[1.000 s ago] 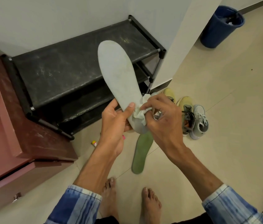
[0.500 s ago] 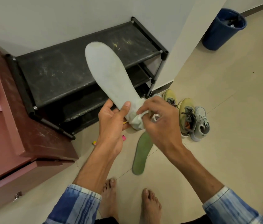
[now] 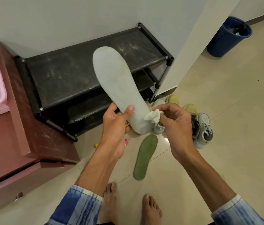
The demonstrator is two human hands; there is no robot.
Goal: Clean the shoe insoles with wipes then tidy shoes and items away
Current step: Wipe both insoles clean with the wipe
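A person's left hand [image 3: 116, 125] grips a pale insole [image 3: 116, 88] above the black shoe rack [image 3: 73, 78], while the right hand [image 3: 175, 122] pinches a white wipe [image 3: 152, 118] against its heel edge. A green insole [image 3: 146, 157] lies on the floor near the shoes [image 3: 201, 127].
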